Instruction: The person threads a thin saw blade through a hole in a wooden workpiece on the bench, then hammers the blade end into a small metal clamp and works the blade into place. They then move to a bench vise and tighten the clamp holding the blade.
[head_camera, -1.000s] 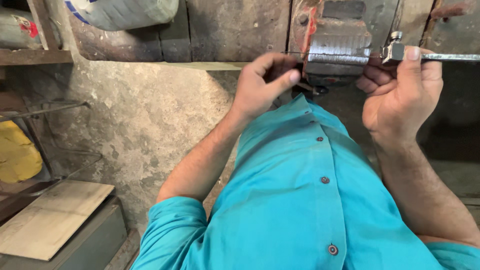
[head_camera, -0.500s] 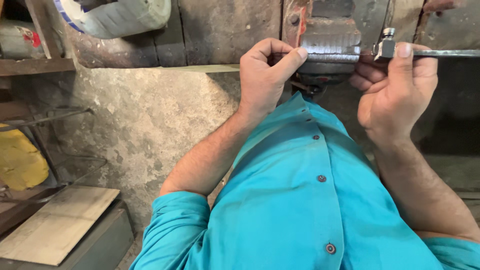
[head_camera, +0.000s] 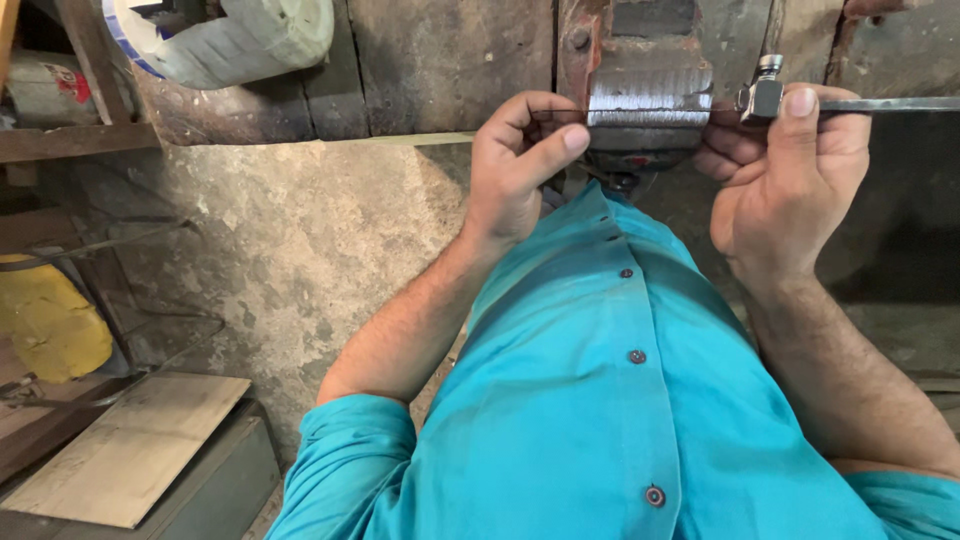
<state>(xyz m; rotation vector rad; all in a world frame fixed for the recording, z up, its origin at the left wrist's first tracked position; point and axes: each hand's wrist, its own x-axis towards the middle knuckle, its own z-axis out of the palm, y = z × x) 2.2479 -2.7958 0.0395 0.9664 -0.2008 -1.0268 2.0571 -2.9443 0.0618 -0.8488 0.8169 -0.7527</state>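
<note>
A worn steel bench vise (head_camera: 650, 90) is fixed at the edge of a dark wooden workbench (head_camera: 440, 60), right above my teal shirt (head_camera: 620, 400). My left hand (head_camera: 515, 170) is at the vise's left side. Its thumb and fingers pinch a thin dark metal strip (head_camera: 556, 112) that runs into the jaws. My right hand (head_camera: 785, 190) grips the vise handle bar (head_camera: 890, 103), thumb pressed near its knobbed end (head_camera: 765, 95). The bar sticks out to the right.
A white plastic container (head_camera: 240, 40) lies on the bench at top left. Below it is a rough concrete wall (head_camera: 290, 250). At the lower left a wooden board (head_camera: 130, 450) rests on a grey metal box, with a yellow bundle (head_camera: 50, 325) behind it.
My left fingers have curled from a stretched reach into a tight pinch at the vise's left side. My right hand has kept its grip on the handle bar.
</note>
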